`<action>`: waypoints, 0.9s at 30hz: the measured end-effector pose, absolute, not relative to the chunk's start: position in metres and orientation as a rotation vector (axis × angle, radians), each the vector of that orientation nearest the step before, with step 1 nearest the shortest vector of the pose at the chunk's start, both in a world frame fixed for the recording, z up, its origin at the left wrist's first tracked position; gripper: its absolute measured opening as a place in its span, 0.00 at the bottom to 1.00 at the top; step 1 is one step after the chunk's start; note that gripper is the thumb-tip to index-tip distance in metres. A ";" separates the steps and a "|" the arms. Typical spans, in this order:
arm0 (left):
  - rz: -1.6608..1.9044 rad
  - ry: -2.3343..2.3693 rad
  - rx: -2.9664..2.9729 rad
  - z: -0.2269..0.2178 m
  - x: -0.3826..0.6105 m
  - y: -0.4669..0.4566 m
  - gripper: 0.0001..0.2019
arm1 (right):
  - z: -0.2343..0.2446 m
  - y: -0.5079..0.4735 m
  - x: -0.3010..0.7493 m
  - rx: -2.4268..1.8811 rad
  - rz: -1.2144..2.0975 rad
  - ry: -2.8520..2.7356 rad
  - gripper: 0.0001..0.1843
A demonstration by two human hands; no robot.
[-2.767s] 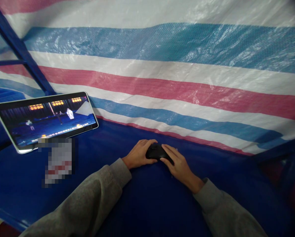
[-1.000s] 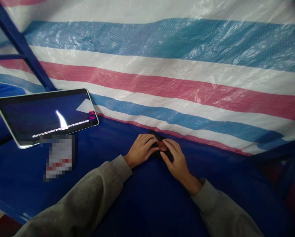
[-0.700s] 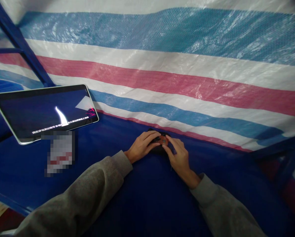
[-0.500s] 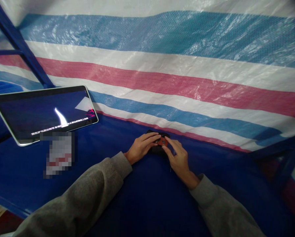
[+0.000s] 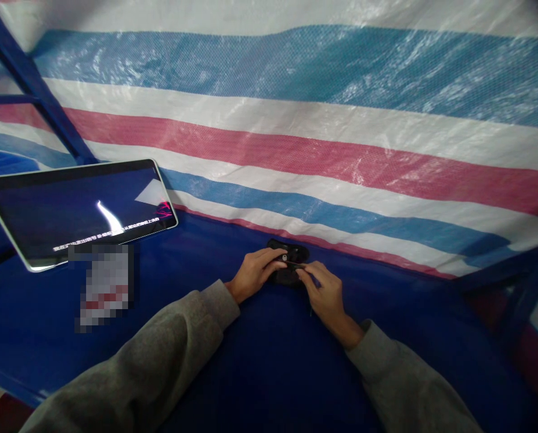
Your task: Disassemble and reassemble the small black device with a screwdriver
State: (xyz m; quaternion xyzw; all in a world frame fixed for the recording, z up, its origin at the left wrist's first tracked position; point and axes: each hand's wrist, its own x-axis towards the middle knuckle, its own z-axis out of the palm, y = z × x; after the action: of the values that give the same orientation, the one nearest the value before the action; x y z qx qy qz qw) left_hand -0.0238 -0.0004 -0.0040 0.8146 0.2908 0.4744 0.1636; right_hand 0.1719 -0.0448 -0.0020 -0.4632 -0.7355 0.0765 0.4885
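Observation:
A small black device [image 5: 291,251], like a computer mouse, lies on the dark blue table cover [image 5: 259,367] close to the striped tarp. My left hand [image 5: 255,273] grips its left side, fingers curled over the top. My right hand [image 5: 325,294] pinches at its right side, where a thin dark flat piece sticks out between my fingertips. A tiny light spot shows on the device's upper face. Both arms wear grey sleeves.
A tablet [image 5: 77,210] with a lit dark screen leans at the far left. A blurred-out white item [image 5: 104,285] lies in front of it. A red, white and blue striped tarp [image 5: 323,126] rises behind the table. Blue metal frame bars [image 5: 34,90] stand at left.
The device was turned over between my hands and a red part showed inside it. Now that red part is out of sight and my right fingers pinch a thin dark piece.

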 end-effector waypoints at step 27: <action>1.326 0.718 2.365 -0.004 -0.022 -0.001 0.21 | -0.006 -0.043 0.173 -1.189 0.207 -1.743 0.21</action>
State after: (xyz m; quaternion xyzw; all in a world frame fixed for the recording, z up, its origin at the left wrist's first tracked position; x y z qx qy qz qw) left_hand -0.0222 -0.0012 -0.0042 0.8313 0.2524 0.4660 0.1676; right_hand 0.1731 -0.0426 -0.0063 -0.4893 -0.7173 0.0850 0.4888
